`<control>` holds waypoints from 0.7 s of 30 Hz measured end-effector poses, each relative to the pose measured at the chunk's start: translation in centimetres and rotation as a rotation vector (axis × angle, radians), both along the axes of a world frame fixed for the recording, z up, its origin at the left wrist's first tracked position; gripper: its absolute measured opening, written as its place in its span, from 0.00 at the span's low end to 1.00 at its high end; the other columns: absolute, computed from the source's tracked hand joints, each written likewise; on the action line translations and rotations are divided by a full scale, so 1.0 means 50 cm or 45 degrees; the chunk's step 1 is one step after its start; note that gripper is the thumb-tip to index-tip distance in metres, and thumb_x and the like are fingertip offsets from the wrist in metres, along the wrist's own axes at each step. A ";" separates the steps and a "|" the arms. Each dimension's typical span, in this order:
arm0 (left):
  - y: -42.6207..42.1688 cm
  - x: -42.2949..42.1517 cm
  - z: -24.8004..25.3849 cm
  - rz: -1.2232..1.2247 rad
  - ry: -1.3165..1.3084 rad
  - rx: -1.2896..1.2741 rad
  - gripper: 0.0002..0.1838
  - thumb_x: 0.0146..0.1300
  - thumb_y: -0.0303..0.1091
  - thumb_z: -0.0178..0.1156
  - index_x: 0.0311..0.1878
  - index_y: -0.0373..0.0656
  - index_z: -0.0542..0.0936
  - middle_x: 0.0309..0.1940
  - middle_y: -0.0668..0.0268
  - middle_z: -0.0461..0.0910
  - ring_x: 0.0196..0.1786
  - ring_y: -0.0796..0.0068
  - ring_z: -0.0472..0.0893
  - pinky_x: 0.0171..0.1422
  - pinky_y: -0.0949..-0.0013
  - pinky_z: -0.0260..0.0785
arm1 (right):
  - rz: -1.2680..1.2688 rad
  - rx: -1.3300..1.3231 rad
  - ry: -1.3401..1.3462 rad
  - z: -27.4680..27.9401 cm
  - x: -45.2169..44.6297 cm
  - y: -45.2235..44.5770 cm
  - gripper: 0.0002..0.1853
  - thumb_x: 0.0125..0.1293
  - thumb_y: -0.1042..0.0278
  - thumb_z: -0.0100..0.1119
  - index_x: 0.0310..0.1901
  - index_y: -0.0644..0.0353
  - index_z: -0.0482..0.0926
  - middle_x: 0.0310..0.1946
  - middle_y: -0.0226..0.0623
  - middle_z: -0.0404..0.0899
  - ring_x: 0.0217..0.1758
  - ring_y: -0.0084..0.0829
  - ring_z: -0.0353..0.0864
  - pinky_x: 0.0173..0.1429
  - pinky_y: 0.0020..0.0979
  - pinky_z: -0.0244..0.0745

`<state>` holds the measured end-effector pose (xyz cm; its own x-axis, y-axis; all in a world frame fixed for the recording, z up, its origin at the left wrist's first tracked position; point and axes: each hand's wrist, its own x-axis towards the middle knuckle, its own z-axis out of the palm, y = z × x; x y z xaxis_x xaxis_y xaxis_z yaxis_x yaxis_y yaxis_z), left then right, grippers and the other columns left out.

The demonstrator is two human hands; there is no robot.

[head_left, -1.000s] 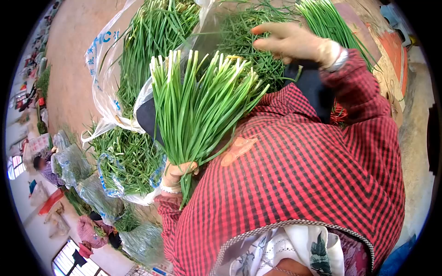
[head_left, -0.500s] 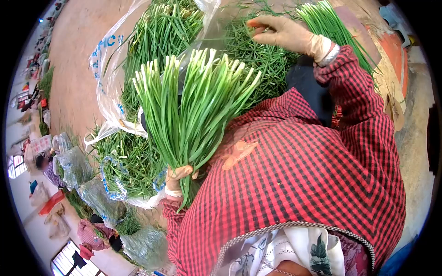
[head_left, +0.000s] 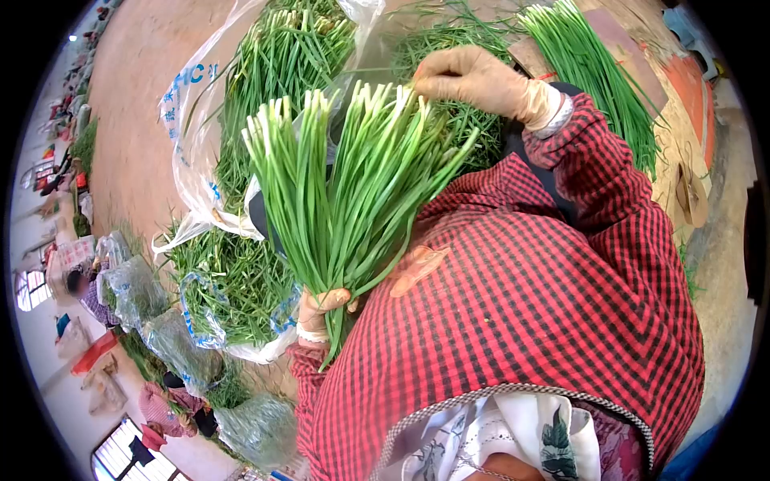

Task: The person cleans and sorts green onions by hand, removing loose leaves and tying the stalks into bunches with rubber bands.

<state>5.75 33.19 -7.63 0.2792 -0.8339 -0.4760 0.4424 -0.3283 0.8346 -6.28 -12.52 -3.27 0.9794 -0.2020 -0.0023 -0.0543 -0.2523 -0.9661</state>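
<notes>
A fanned bunch of garlic chives (head_left: 353, 192) stands upright in front of me, pale cut ends at the top. My left hand (head_left: 322, 311), in a pale glove, is wrapped round its narrow leafy lower end. At the top right of the bunch, my gloved right hand (head_left: 480, 80) pinches at the white stalk ends with thumb and forefinger. How many stalks are between those fingers is hard to see. Behind the bunch lies a heap of loose green trimmings (head_left: 449, 40).
An open plastic bag (head_left: 191, 120) at the upper left holds more chives (head_left: 297, 44). Below it, another bag (head_left: 257, 350) contains loose greens (head_left: 233, 280). A neat pile of chives (head_left: 589, 68) lies at the upper right. Wrapped bundles (head_left: 180, 349) and other people (head_left: 164, 405) are along the left.
My right hand has moved down and left onto the stalk ends, its fingers closing there. The bunch in my left hand has shifted slightly right.
</notes>
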 end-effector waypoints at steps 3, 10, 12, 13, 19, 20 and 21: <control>0.038 0.008 -0.051 -0.144 0.084 0.017 0.20 0.69 0.44 0.54 0.49 0.33 0.68 0.45 0.51 0.73 0.42 0.65 0.73 0.44 0.63 0.69 | -0.347 -0.447 0.231 -0.011 -0.013 -0.098 0.18 0.67 0.58 0.60 0.52 0.61 0.80 0.45 0.32 0.83 0.47 0.24 0.79 0.57 0.30 0.73; 0.011 0.001 -0.037 -0.169 0.140 0.004 0.27 0.71 0.51 0.50 0.57 0.34 0.67 0.48 0.53 0.72 0.46 0.63 0.73 0.47 0.60 0.71 | 0.128 0.045 0.009 0.008 -0.007 -0.007 0.21 0.67 0.57 0.60 0.56 0.62 0.78 0.48 0.35 0.82 0.48 0.25 0.79 0.58 0.29 0.73; 0.006 0.001 -0.030 -0.138 0.130 -0.002 0.26 0.71 0.52 0.50 0.55 0.35 0.68 0.47 0.55 0.73 0.44 0.64 0.74 0.45 0.60 0.71 | 0.306 -0.029 0.215 0.017 0.004 0.006 0.19 0.69 0.55 0.60 0.50 0.63 0.81 0.39 0.29 0.83 0.43 0.22 0.79 0.52 0.26 0.75; 0.005 0.000 -0.026 -0.122 0.130 0.001 0.26 0.70 0.52 0.50 0.54 0.36 0.69 0.46 0.56 0.74 0.43 0.64 0.74 0.44 0.59 0.71 | 0.305 -0.024 0.213 0.001 0.007 0.005 0.19 0.69 0.55 0.60 0.50 0.63 0.81 0.39 0.29 0.83 0.43 0.22 0.79 0.52 0.26 0.75; -0.007 0.003 -0.015 -0.090 0.118 -0.039 0.25 0.70 0.55 0.48 0.50 0.39 0.74 0.41 0.63 0.77 0.35 0.66 0.75 0.37 0.59 0.70 | -0.251 0.100 0.129 -0.037 0.005 -0.044 0.14 0.66 0.61 0.57 0.46 0.60 0.83 0.35 0.32 0.85 0.34 0.21 0.80 0.46 0.25 0.75; -0.008 0.006 -0.017 -0.095 0.127 -0.056 0.25 0.70 0.56 0.48 0.49 0.39 0.75 0.40 0.64 0.78 0.34 0.66 0.76 0.36 0.59 0.70 | -0.379 -0.019 0.132 -0.033 -0.009 -0.072 0.15 0.64 0.61 0.57 0.47 0.60 0.83 0.37 0.33 0.85 0.34 0.22 0.81 0.47 0.25 0.75; -0.013 0.007 -0.014 -0.082 0.120 -0.075 0.25 0.70 0.56 0.47 0.48 0.40 0.76 0.39 0.65 0.79 0.32 0.66 0.76 0.35 0.59 0.69 | -0.330 -0.272 0.372 -0.049 -0.017 -0.118 0.16 0.62 0.67 0.57 0.49 0.64 0.81 0.39 0.35 0.84 0.37 0.26 0.82 0.50 0.26 0.75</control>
<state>6.08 32.53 -8.34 0.1801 -0.8761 -0.4472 0.4994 -0.3103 0.8089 -7.13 -18.40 -5.73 0.8606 -0.4671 -0.2033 -0.4054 -0.3865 -0.8284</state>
